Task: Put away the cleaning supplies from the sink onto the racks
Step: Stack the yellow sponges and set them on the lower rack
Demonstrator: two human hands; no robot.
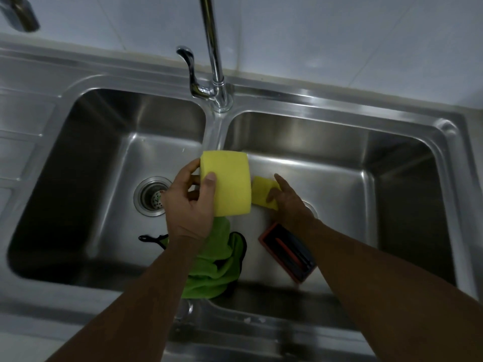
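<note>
My left hand [188, 199] grips a large yellow sponge [230, 182] and holds it up over the divider of the double steel sink [339, 105]. My right hand [290, 202] reaches down into the right basin and closes on a smaller yellow sponge [262, 189] near the basin floor, index finger stretched out. A green cloth with dark trim [214, 267] is draped over the divider below my left hand. A red and black brush [286, 253] lies in the right basin, partly under my right forearm.
A chrome tap [213, 48] with a lever handle [192, 71] rises behind the divider. The left basin has a drain strainer [151, 195]. White tiles [339, 35] back the sink. A ribbed drainboard [18, 126] lies at the far left.
</note>
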